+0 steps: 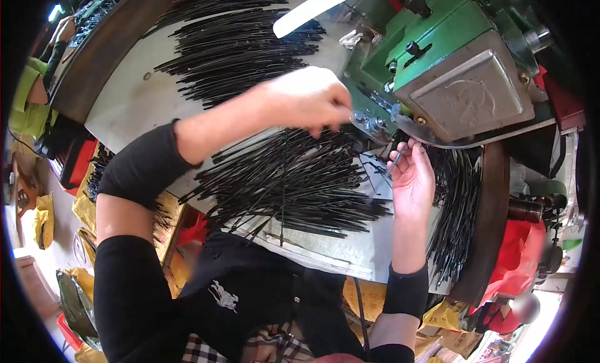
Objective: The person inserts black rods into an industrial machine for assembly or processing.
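My left hand (315, 104) is closed, fingers curled together beside the small metal fixture (375, 122) of a green machine (400, 44); what it pinches, if anything, I cannot make out. Just below the machine's edge, my right hand (414, 179) pinches a thin dark rod (395, 163) between thumb and fingers, its palm turned up. Under and in front of my left forearm lies a loose pile of thin black rods (294, 182). One long thin rod (283, 194) lies crosswise over that pile.
More black rods (244, 50) lie in rows at the far side of the pale tabletop (128, 107), and another bundle (456, 213) lies to the right. A white lamp (310, 12) hangs above. Yellow sacks (44, 222) stand on the floor; other people are at the left and right.
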A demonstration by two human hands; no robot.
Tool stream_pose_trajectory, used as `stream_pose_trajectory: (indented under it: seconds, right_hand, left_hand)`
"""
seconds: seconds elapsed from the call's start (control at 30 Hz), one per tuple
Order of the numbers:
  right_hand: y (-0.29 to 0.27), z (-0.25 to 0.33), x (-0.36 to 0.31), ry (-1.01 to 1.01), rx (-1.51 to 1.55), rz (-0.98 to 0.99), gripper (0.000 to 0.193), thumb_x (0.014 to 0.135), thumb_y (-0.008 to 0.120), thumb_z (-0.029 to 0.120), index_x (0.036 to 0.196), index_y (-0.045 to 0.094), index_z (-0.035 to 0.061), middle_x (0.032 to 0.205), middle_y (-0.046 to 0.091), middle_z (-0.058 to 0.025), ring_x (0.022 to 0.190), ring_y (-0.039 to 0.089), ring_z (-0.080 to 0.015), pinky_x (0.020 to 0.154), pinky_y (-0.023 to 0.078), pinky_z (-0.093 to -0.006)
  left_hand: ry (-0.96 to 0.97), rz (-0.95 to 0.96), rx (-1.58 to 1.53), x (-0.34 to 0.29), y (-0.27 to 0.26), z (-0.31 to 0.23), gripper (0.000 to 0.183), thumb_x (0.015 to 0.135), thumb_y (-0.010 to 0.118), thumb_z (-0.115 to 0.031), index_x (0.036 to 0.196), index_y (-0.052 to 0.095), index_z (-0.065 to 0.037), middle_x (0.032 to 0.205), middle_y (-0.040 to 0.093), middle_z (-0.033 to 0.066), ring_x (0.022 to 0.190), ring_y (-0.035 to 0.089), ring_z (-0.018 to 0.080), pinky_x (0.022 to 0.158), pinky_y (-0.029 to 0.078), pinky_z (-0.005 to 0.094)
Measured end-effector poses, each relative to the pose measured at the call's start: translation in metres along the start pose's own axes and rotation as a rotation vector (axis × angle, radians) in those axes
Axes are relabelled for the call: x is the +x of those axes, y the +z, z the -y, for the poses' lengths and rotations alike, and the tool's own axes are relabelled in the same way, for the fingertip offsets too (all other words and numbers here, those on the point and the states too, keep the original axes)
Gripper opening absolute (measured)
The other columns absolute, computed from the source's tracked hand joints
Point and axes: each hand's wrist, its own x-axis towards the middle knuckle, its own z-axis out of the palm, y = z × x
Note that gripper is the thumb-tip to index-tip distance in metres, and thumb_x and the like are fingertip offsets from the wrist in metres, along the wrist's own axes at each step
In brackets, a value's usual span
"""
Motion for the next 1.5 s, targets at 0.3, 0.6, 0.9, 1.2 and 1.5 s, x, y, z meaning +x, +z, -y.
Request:
stream_pose_trajectory:
  seconds: [0.3, 0.6, 0.9, 1.2, 1.5]
  right_hand:
    - [0.009, 0.001, -0.003, 0.06, -0.076, -0.045, 0.017, 0.091, 0.052, 0.017, 0.098, 0.057, 0.0018, 0.083, 0.062, -0.0081, 0.065, 0.062, -0.0157, 0.056, 0.052, -0.0278]
    - [0.01, 0.001, -0.003, 0.065, -0.077, -0.062, 0.018, 0.091, 0.052, 0.017, 0.098, 0.057, 0.0012, 0.083, 0.062, -0.0077, 0.064, 0.061, -0.0152, 0.055, 0.052, -0.0273]
    - [0.006, 0.001, -0.004, 0.062, -0.104, -0.026, 0.019, 0.091, 0.053, 0.017, 0.099, 0.058, 0.0, 0.084, 0.063, -0.0084, 0.064, 0.063, -0.0161, 0.055, 0.053, -0.0281]
    - [0.009, -0.002, -0.004, 0.085, -0.118, 0.02, 0.019, 0.091, 0.053, 0.017, 0.098, 0.057, 0.0001, 0.083, 0.062, -0.0078, 0.066, 0.063, -0.0165, 0.057, 0.055, -0.0292]
    - [0.018, 0.005, -0.009, 0.173, -0.444, 0.225, 0.02, 0.092, 0.051, 0.017, 0.099, 0.057, -0.0009, 0.078, 0.061, -0.0079, 0.058, 0.061, -0.0144, 0.051, 0.05, -0.0238]
  left_hand:
    - [0.071, -0.176, 0.629, -0.034, -0.014, 0.04, 0.027, 0.077, 0.06, -0.029, 0.074, 0.066, -0.002, 0.068, 0.064, 0.0129, 0.064, 0.062, 0.0284, 0.059, 0.048, 0.0356]
    - [0.135, -0.231, 0.538, -0.009, 0.003, 0.04, 0.017, 0.077, 0.056, -0.019, 0.079, 0.065, -0.004, 0.076, 0.065, 0.0123, 0.076, 0.062, 0.0298, 0.069, 0.05, 0.0368]
    - [0.174, -0.354, 0.88, 0.006, 0.003, 0.057, 0.016, 0.077, 0.059, -0.018, 0.083, 0.059, -0.004, 0.082, 0.061, 0.0114, 0.075, 0.061, 0.0304, 0.065, 0.05, 0.0396]
    - [0.456, -0.421, 0.962, 0.006, -0.003, 0.072, 0.011, 0.072, 0.061, -0.012, 0.076, 0.056, -0.003, 0.072, 0.054, 0.0109, 0.061, 0.058, 0.0283, 0.053, 0.048, 0.0367]
    - [0.565, -0.514, 0.865, -0.003, -0.008, 0.056, 0.011, 0.075, 0.059, -0.012, 0.072, 0.054, -0.003, 0.063, 0.054, 0.0116, 0.061, 0.058, 0.0287, 0.055, 0.047, 0.0365]
